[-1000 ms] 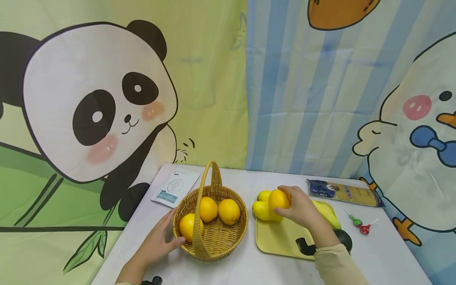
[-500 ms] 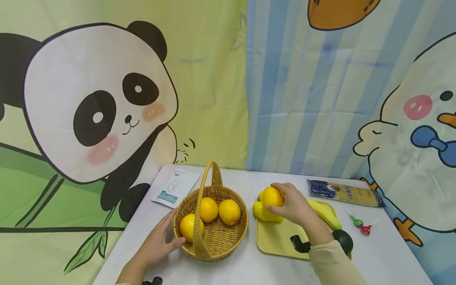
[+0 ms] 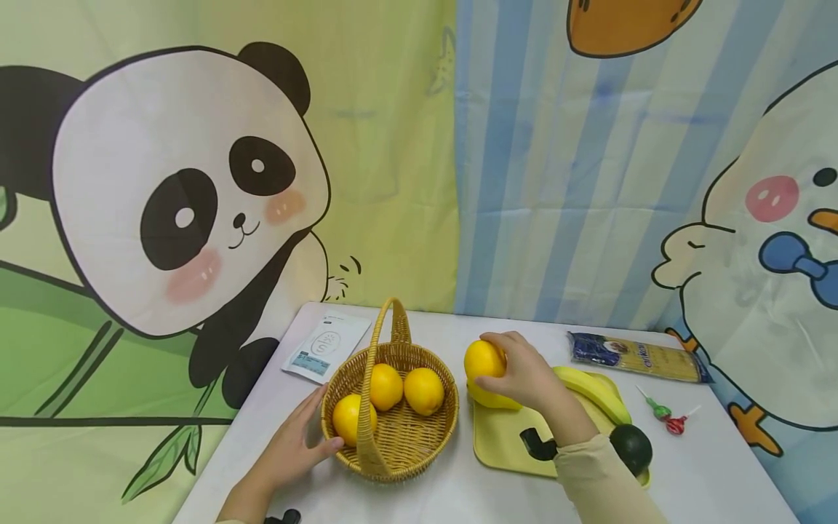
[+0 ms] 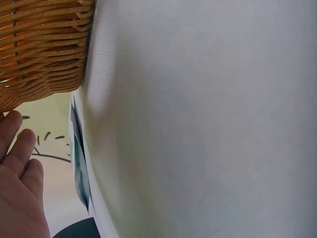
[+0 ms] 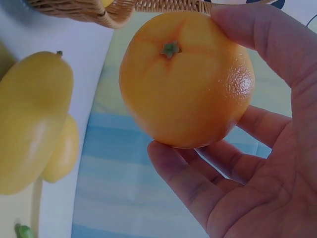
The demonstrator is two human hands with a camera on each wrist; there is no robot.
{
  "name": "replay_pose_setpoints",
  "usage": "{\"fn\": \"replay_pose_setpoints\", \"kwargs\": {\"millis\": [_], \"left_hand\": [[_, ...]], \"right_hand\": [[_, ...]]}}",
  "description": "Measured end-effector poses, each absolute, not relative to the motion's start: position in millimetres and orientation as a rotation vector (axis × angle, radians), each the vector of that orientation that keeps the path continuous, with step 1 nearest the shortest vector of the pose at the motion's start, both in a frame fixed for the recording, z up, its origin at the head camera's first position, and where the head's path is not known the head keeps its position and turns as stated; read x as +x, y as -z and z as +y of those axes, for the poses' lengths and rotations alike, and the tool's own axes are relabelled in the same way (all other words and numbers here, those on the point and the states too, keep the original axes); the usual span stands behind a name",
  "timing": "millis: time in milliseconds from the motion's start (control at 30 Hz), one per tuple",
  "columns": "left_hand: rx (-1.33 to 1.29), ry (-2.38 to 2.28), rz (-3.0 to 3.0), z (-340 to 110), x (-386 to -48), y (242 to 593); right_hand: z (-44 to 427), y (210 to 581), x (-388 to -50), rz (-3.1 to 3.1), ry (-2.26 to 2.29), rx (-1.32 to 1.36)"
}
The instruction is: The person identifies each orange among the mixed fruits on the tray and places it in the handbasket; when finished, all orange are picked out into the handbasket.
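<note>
My right hand [image 3: 526,370] holds an orange [image 3: 484,359] between thumb and fingers, raised over the yellow mango [image 3: 492,397] at the tray's left end. In the right wrist view the orange [image 5: 185,82] shows its green stem mark, with fingertips under it and the thumb on top. My left hand [image 3: 288,444] rests against the left side of a wicker basket [image 3: 419,455], thumb at the rim and fingers nearly straight along the outer wall. Several oranges [image 3: 424,391] lie in the basket. The left wrist view shows the fingers [image 4: 22,153] beside the wicker wall [image 4: 44,49].
A yellow tray [image 3: 504,444] bears bananas [image 3: 592,389] and a dark green round fruit [image 3: 631,449]. Behind the basket lies a white pouch [image 3: 327,346]. At the right are a pasta packet [image 3: 638,356] and two lollipops [image 3: 668,415]. The basket's tall handle [image 3: 369,378] arches over its opening.
My right hand has carried the orange left, from above the tray's fruit toward the basket. The left hand has stayed at the basket's side.
</note>
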State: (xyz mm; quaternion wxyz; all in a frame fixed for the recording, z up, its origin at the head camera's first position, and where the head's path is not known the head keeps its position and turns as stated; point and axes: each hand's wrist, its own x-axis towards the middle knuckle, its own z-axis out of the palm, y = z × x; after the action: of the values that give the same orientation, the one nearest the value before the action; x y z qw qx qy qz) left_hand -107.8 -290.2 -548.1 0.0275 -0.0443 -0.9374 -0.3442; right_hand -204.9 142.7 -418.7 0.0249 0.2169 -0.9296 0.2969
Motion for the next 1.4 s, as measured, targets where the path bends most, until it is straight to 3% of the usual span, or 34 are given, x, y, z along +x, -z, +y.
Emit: {"fn": "replay_pose_setpoints", "kwargs": {"millis": [1400], "left_hand": [[-0.110,1.071,-2.924,-288,-106,546]], "right_hand": [[56,409,-203,-2.918,-0.935,1.000]]}}
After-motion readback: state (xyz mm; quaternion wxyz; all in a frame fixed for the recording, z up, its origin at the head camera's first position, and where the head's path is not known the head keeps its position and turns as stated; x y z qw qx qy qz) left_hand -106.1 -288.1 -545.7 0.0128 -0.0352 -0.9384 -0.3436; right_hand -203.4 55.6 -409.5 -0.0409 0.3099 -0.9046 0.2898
